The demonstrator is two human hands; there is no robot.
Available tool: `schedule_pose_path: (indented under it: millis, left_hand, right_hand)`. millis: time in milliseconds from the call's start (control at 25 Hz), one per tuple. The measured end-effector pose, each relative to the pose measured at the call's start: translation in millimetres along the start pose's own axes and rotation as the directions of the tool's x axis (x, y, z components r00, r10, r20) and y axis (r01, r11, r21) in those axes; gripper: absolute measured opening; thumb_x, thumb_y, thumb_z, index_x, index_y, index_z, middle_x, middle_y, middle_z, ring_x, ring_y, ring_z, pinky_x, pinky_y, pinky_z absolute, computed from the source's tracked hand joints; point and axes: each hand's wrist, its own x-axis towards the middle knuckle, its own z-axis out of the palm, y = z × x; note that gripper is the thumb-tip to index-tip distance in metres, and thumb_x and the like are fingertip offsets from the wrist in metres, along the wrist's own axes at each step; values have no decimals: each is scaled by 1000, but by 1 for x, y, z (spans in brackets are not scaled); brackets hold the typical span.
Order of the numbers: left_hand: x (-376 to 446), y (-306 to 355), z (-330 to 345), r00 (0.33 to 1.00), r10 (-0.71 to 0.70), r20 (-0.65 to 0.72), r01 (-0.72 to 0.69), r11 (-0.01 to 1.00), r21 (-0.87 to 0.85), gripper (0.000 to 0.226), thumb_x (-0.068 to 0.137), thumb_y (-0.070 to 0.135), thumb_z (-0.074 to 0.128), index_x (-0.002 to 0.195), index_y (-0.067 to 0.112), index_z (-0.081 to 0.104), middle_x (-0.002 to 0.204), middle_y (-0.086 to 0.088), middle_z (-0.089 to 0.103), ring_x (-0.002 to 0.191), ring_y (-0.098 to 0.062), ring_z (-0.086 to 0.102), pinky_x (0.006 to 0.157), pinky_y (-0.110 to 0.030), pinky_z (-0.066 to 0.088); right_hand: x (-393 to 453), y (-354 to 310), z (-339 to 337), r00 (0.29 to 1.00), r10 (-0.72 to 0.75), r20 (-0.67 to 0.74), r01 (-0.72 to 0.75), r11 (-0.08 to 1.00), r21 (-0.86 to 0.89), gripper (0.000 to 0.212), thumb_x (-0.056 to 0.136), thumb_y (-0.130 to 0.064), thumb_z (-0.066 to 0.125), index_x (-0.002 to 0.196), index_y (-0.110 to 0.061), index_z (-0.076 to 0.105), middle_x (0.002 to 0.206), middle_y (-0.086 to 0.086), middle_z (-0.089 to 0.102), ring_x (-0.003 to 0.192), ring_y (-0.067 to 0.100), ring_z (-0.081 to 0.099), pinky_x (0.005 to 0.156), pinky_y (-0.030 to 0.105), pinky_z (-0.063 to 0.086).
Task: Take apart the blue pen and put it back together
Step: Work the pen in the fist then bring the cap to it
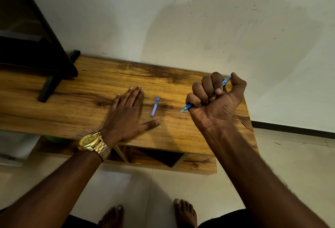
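- Nearest us: two bare feet (184, 213) on pale floor tiles (112, 187).
- We see open compartments (159, 157) under the wooden table (87, 89) top; too dark to tell what, if anything, sits inside.
- Left hand (126, 115), gold watch (90, 141) on its wrist, lies flat on the table, fingers straight and spread, gripping nothing.
- Just beside its thumb, not touching: one blue pen cap (155, 107), lying loose on the wood.
- Right hand (215, 98) is fisted round the blue pen (188, 107), held above the table's right end; the metal tip pokes out lower left, the translucent blue back end shows top right by the thumb.
- Count: one pen body, one cap, well apart, two hands.
- Far left: a dark stand (52, 80) on the table; plain wall (199, 19) behind.
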Motion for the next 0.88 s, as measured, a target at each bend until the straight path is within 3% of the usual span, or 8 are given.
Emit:
schedule_pose_path:
  millis: [880]
  left_hand:
    - [0,-4,4,1000,15,-6,-15,1000,-14,135,78,110,21,177,21,0,185,7,-12,172,-17,-7,139,-52,5]
  right_hand:
    - [-1,-2,3,998,32,45,-30,999,-44,65,104,-50,28,49,-20,43,50,-7,17,46,10,13,47,22,11]
